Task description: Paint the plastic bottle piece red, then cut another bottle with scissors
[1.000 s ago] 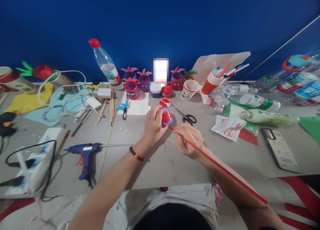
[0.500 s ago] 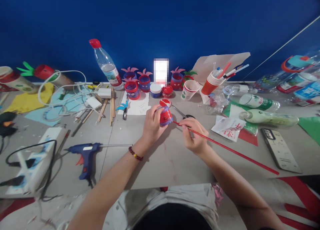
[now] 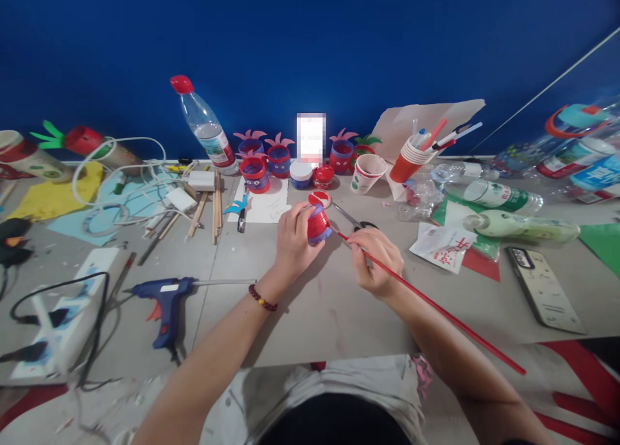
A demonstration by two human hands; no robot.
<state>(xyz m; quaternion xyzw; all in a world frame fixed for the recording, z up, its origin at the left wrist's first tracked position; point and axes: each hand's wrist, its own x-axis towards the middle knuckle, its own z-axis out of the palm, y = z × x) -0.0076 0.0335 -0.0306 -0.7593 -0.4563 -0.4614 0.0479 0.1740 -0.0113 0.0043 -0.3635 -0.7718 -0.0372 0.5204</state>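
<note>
My left hand (image 3: 298, 238) is wrapped round a small cup (image 3: 318, 225) painted red with purple edges, tilted on its side above the table. Between the fingertips of my right hand (image 3: 378, 258) is a long, thin red paintbrush (image 3: 445, 309). Its tip points at the cup's right side; whether it touches cannot be made out. The back end of the handle slants down past my right forearm. Behind the cup lie a red-and-white round lid (image 3: 320, 199) and scissors (image 3: 358, 223). Open red paint (image 3: 323, 175) stands beside a white-lidded jar (image 3: 301, 174).
Several painted cups with paper leaves (image 3: 255, 174) line the blue wall. A paper cup (image 3: 368, 174) and a cup of pens (image 3: 411, 161) stand right of them. A glue gun (image 3: 167, 303) and power strip (image 3: 72, 309) lie left, a phone (image 3: 545, 290) right.
The paintbrush's back end has swung downward and its tip has shifted slightly up and left. The cup has turned a little in my left hand.
</note>
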